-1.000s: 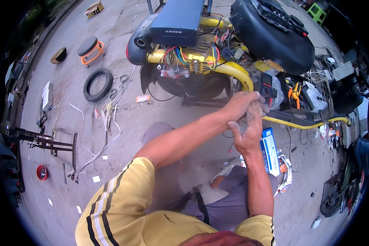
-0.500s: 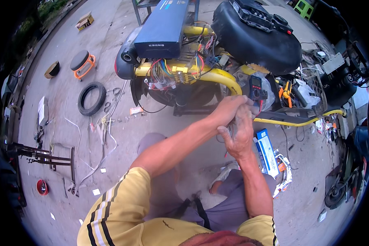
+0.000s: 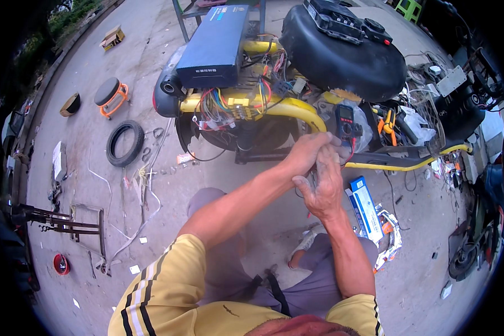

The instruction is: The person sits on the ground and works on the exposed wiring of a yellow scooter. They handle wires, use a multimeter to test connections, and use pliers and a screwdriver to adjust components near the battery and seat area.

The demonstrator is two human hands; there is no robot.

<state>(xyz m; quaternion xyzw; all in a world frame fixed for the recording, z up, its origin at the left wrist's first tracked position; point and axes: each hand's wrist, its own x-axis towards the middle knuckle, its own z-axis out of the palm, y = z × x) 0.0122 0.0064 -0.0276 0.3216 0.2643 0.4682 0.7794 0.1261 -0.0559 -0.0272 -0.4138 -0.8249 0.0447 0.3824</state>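
Note:
At the yellow tube (image 3: 297, 109) of a partly dismantled scooter, my left hand (image 3: 311, 151) curls over the fingertips of my right hand (image 3: 326, 190); what it grips is hidden. My right hand has its thumb spread away from its stretched fingers. Just right of my hands a dark multimeter (image 3: 346, 120) with a red lead leans among clear plastic. Coloured wires (image 3: 218, 103) and a yellow terminal block (image 3: 242, 112) sit on the tube to the left, below a long blue-grey box (image 3: 210, 50). Orange-handled pliers (image 3: 387, 127) lie in the scooter's frame.
A black seat (image 3: 347, 70) rests on the scooter. Around me stand an orange-legged stool (image 3: 107, 92), a loose tyre (image 3: 125, 143), a metal stand (image 3: 99, 229), a red bowl (image 3: 61, 263), a blue-white carton (image 3: 364, 210) and a parked vehicle (image 3: 467, 246) at right.
The view has shifted, so the scooter and ground items sit farther left in the picture, the tyre also lower. My hands stay together beside the tube and multimeter, with little change in grip.

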